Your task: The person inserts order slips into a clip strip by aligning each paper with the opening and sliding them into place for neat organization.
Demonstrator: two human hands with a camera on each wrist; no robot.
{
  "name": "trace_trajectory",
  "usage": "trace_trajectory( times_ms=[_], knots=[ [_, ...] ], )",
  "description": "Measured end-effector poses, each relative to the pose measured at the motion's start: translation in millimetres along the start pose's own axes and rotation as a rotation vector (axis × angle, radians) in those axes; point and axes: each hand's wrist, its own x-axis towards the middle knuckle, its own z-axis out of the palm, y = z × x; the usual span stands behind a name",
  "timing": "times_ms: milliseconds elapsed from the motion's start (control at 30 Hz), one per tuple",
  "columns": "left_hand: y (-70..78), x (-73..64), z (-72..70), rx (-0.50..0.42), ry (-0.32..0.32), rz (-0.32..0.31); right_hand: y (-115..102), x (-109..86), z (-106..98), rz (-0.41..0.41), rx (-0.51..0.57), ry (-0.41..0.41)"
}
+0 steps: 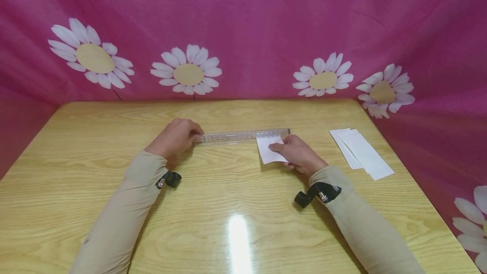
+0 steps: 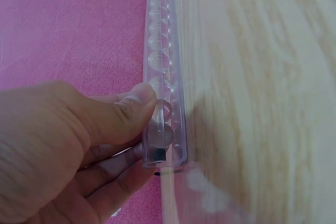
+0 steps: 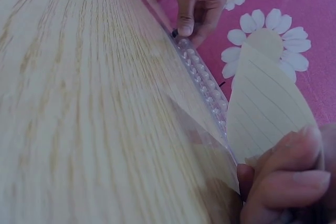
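Observation:
A long clear plastic tube [image 1: 243,136] with a row of round clear shapes inside lies crosswise on the table, raised slightly or flat, I cannot tell. My left hand [image 1: 176,136] pinches its left end between thumb and fingers; a small dark piece shows at that end in the left wrist view. Near the tube's right end, my right hand [image 1: 298,153] holds a white paper piece [image 1: 264,154], thumb on top and fingers beneath. The paper's upper edge meets the tube's near side. In the right wrist view, the paper [image 3: 268,108] has faint ruled lines and curves slightly.
Two white paper strips [image 1: 367,155] lie overlapping on the right side of the wooden table [image 1: 205,198]. A pink cloth [image 1: 251,24] with white daisies hangs behind the table and along its right side. Each wrist carries a black strap mount.

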Motion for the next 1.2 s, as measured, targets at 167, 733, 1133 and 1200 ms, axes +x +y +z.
trace_trajectory(
  times_ms=[167,733,1133,1200],
  knots=[
    [0.0,0.0,-0.3,0.002,0.001,0.009,1,1.0,1,0.005,-0.01,0.005],
    [-0.6,-0.8,-0.5,-0.001,0.004,0.011,-4,-0.4,8,0.006,-0.009,-0.003],
    [-2.2,-1.4,-0.7,-0.012,0.006,0.015,-8,1.2,15,-0.012,0.003,-0.012],
    [-2.0,-1.6,-0.7,-0.015,0.004,0.013,-8,1.8,16,-0.015,0.004,-0.016]
  ],
)
